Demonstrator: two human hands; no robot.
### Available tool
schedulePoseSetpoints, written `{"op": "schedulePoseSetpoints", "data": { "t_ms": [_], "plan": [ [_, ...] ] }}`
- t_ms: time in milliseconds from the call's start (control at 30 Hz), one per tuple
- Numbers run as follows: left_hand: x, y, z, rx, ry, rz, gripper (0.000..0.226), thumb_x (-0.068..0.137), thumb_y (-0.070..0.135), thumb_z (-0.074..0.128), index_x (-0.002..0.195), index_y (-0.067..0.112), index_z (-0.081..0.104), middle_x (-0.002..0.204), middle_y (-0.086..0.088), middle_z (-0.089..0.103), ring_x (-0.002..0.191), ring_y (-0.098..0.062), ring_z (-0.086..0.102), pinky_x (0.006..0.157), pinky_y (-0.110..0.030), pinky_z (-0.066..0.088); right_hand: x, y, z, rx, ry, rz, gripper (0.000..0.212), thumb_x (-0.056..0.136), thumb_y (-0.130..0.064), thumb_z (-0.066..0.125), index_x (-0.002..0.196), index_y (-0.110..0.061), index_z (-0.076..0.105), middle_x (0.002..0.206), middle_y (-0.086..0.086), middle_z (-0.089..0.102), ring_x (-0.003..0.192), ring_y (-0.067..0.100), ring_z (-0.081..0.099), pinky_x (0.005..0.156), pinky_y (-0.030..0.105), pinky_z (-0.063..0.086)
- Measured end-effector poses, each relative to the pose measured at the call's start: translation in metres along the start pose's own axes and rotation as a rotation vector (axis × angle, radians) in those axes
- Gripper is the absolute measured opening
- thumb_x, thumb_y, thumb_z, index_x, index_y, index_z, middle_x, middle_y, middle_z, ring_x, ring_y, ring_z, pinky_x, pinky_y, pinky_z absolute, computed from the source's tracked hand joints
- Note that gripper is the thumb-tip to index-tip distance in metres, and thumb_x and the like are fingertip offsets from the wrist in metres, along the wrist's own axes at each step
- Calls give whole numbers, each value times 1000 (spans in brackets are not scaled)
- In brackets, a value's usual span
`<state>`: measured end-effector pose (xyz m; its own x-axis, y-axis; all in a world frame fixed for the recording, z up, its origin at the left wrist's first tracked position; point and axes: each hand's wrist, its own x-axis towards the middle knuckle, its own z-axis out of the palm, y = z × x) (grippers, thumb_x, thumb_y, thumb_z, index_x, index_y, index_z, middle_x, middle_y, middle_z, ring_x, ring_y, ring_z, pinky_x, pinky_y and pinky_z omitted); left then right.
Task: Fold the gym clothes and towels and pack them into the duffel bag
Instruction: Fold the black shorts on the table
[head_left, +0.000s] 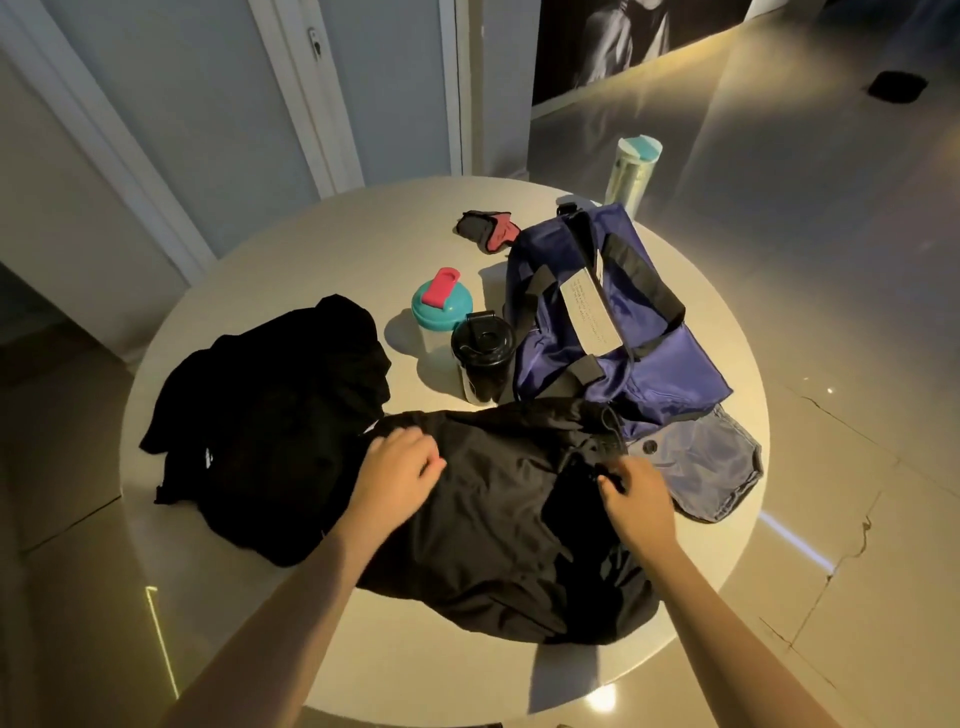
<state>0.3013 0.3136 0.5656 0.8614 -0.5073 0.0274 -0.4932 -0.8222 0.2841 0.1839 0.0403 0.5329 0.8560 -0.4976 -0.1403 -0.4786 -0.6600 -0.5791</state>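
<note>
Duffel bag (613, 322) (contents unseen) | left hand (402, 467) fingers relaxed on black garment (493, 530) | right hand (636, 499) fingers pinch it

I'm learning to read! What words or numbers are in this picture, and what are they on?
Grey label on the blue duffel bag: rows of tiny print, too blurred to read.
White mark on the black top at the left: too small to read.
Black garment pinched by the right hand: no text shows.
Nothing can be quoted.
</note>
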Motion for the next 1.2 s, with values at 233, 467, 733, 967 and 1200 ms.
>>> {"op": "schedulePoseSetpoints", "data": {
  "t_ms": [233,467,733,967,1200],
  "plan": [
    [-86,-2,44,48,-465,78,71,77,69,37,134,28,48,139,14,41,135,-5,29,116,-34,8,-70,16,36,-348,-380,-166,60,90,-55,46,139,-21,40,145,1,40,136,22,31,108,39,28],
    [-33,3,26,-166,-367,-234,19,94,29,53,108,18,60,108,-6,65,105,-27,59,89,-34,43,-84,35,36,-341,-474,-195,77,91,-46,53,151,-27,7,159,-6,5,146,15,6,117,41,11],
    [-51,46,24,127,111,7,28,93,37,48,84,13,59,80,-4,59,78,-23,58,68,-34,45,-93,41,47,-436,-209,-192,83,71,-44,77,140,-12,44,148,7,39,135,31,38,106,57,29],
    [-146,14,80,209,-286,-63,50,53,48,87,96,28,73,106,9,69,99,-15,66,79,-33,55,-95,41,47,-478,-354,-110,69,96,-54,35,151,-22,10,159,-3,4,147,19,-2,116,48,6],
    [-114,30,27,18,-158,-80,9,86,23,66,95,20,67,90,2,68,89,-18,63,77,-26,45,-93,40,41,-411,-368,-77,64,97,-54,32,150,-22,16,159,-5,10,146,16,3,116,47,12]
  ]
}}
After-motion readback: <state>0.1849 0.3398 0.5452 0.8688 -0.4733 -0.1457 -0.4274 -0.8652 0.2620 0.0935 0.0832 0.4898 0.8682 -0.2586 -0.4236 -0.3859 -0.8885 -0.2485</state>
